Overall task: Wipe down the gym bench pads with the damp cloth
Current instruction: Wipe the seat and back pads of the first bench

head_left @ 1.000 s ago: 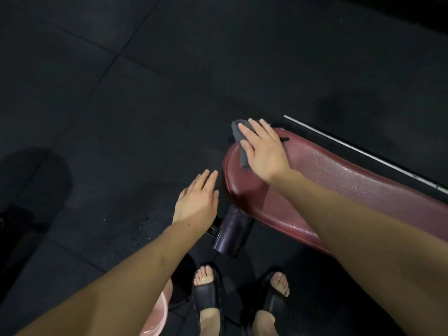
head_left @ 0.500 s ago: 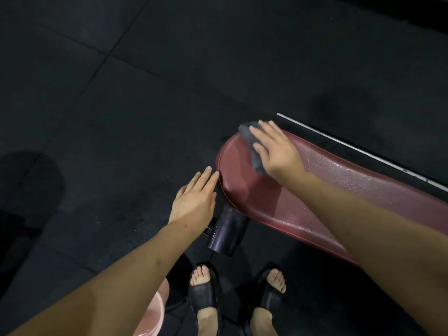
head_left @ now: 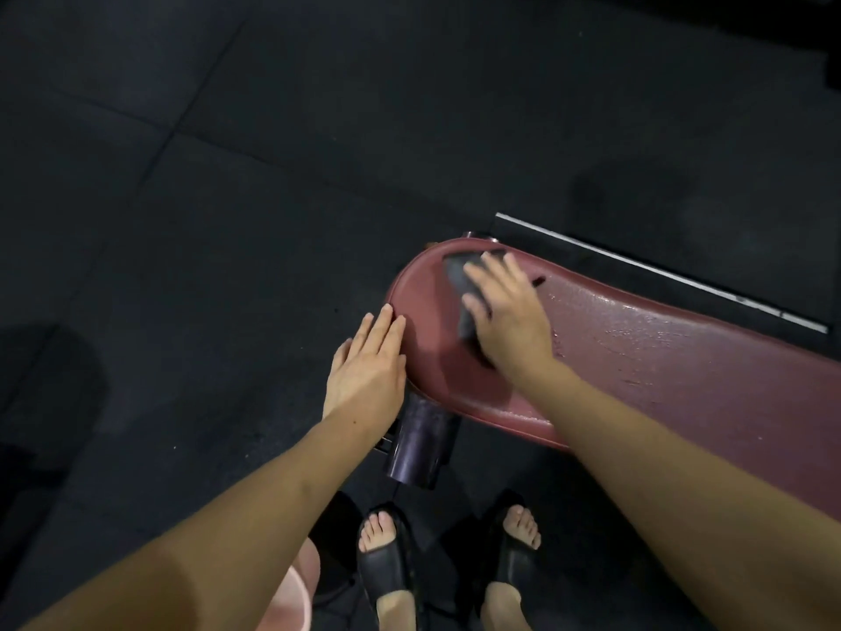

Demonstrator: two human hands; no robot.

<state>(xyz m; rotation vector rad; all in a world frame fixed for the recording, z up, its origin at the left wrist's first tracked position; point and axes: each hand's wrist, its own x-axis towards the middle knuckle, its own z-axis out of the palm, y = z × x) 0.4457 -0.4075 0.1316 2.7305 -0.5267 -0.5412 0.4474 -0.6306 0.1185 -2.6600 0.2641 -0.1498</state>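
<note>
A long dark-red bench pad (head_left: pixel 660 357) runs from the middle of the view to the right edge, its surface shiny and wet in patches. My right hand (head_left: pixel 507 311) lies flat near the pad's rounded left end, pressing a dark grey cloth (head_left: pixel 459 275) onto it; most of the cloth is hidden under my palm and fingers. My left hand (head_left: pixel 368 362) rests open with fingers together, its fingertips touching the pad's left rim.
A dark cylindrical bench support (head_left: pixel 421 448) stands under the pad's end, close to my feet in black sandals (head_left: pixel 387 567). A pink bucket rim (head_left: pixel 298 598) shows at the bottom. A metal strip (head_left: pixel 660 271) lies on the black rubber floor (head_left: pixel 227 175) behind the bench.
My right hand has slid the cloth back from the pad's left tip toward the far edge and inward. My left hand has moved closer, now touching the pad's rim.
</note>
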